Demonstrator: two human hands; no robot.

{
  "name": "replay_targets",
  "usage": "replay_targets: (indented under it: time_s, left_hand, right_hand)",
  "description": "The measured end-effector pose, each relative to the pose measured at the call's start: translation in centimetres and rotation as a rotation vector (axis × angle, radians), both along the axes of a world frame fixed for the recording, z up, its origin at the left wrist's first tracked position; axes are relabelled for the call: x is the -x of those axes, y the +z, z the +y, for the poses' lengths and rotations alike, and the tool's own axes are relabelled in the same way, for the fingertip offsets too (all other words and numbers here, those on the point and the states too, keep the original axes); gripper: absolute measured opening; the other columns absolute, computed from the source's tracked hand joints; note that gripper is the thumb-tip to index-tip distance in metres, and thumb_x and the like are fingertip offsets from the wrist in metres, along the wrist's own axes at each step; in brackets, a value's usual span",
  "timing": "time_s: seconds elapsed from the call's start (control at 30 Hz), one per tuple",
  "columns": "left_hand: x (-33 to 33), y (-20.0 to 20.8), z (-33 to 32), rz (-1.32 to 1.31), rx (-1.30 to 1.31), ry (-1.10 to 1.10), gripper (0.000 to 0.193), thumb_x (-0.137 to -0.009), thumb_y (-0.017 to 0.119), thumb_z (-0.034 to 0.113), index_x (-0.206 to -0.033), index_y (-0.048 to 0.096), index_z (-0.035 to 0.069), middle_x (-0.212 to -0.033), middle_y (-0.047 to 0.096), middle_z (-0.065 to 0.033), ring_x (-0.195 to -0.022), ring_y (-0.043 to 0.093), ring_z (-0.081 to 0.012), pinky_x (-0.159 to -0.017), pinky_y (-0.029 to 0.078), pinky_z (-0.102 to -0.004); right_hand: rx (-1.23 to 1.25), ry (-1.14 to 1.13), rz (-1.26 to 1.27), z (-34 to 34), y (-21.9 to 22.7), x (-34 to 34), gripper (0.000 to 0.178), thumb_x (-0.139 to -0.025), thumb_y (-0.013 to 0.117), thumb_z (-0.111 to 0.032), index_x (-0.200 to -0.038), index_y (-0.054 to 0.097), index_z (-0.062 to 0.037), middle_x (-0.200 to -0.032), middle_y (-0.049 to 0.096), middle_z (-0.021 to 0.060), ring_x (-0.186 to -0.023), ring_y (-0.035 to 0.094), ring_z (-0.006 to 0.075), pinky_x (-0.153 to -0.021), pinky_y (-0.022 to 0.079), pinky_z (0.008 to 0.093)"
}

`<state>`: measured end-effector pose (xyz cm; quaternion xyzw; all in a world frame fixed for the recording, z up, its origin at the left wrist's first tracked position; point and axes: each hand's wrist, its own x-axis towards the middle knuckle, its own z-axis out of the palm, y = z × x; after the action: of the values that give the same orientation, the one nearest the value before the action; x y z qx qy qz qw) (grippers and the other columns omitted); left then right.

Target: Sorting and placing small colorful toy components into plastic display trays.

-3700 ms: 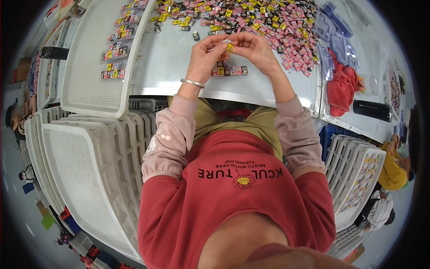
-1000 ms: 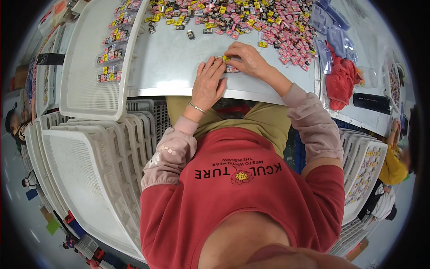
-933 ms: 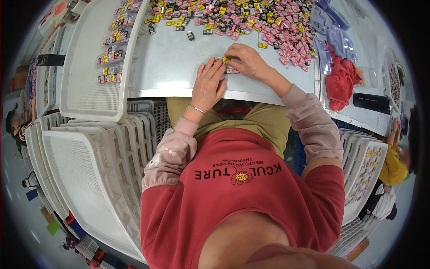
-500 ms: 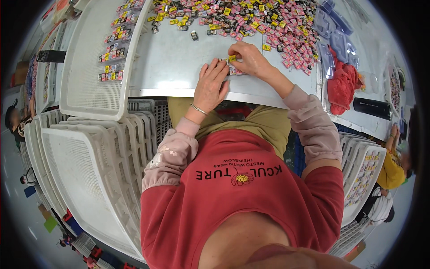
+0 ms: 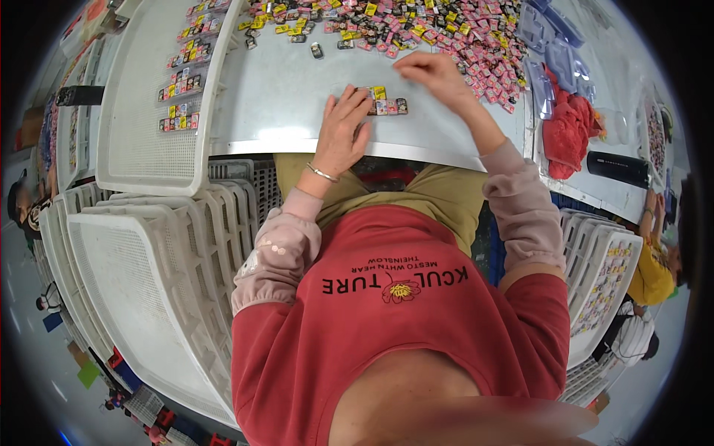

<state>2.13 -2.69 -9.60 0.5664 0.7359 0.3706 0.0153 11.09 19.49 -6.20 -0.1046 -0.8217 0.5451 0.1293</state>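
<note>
The left hand (image 5: 343, 131) is resting unclenched over one end of a block cluster (image 5: 390, 106) lying between the hands; the right hand (image 5: 440, 76) is hanging curled, contents indeterminable; loose blocks (image 5: 480, 53) are lying beyond both.

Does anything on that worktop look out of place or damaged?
No damage shows. One small dark piece lies just apart from the loose heap, like a stray. A red cloth sits crumpled by jumbled translucent plastic trays, untidy next to the neat rows in the white tray.
</note>
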Motion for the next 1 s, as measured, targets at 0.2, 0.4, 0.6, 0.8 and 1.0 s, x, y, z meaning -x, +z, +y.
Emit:
replay_targets:
  time_s: [0.2,0.4,0.6,0.8,1.0]
  left_hand:
    - [-2.0,1.8,1.2,0.234,0.118,-0.187,0.045,-0.08,0.061,0.022,-0.123,0.053,0.007,-0.13,0.049,-0.0089,-0.126,0.039,-0.0298,-0.105,0.024,-0.0474]
    - [-1.9,1.4,1.2,0.124,0.11,-0.212,0.04,-0.084,0.057,0.019,-0.122,0.053,0.007,-0.13,0.05,-0.009,-0.125,0.041,-0.0301,-0.106,0.024,-0.047]
    - [1.7,3.3,-0.7,-0.045,-0.077,0.178,0.031,-0.088,0.049,0.009,-0.118,0.056,0.003,-0.117,0.058,-0.0141,-0.115,0.051,-0.0298,-0.101,0.032,-0.0443]
    - [2.8,2.4,-3.9,-0.716,-0.002,0.362,0.031,-0.095,0.044,0.016,-0.117,0.054,-0.003,-0.096,0.062,-0.013,-0.077,0.065,-0.0175,-0.064,0.052,-0.0267]
    - [2.6,2.9,-2.7,-1.061,0.102,0.382,0.038,-0.092,0.048,0.021,-0.122,0.05,-0.003,-0.093,0.062,-0.012,-0.071,0.066,-0.018,-0.055,0.051,-0.0244]
  right_hand:
    - [0.132,-0.159,-0.015,0.1,-0.8,-4.0,0.016,-0.085,0.062,-0.009,-0.095,0.066,0.0022,-0.084,0.065,0.0021,-0.077,0.058,0.0066,-0.071,0.047,0.0218]
    - [0.175,-0.182,0.019,-1.3,-2.0,-5.4,0.015,-0.084,0.062,-0.007,-0.096,0.066,0.0018,-0.089,0.064,0.0042,-0.079,0.059,0.0081,-0.07,0.047,0.0209]
    - [-0.762,-0.024,0.064,-4.1,-1.9,-6.3,0.041,-0.067,0.052,0.008,-0.106,0.061,-0.0025,-0.118,0.052,0.0129,-0.11,0.048,0.0311,-0.091,0.041,0.0378]
    - [-0.344,-0.076,0.14,-3.2,-2.3,-5.4,0.039,-0.074,0.057,-0.002,-0.113,0.058,-0.0047,-0.118,0.052,0.0131,-0.11,0.049,0.0305,-0.09,0.04,0.0387]
    - [-0.725,0.068,0.028,-5.1,-0.3,-1.9,0.067,-0.067,0.071,-0.017,-0.129,0.046,-0.0077,-0.119,0.051,0.0149,-0.11,0.047,0.0321,-0.09,0.04,0.0369]
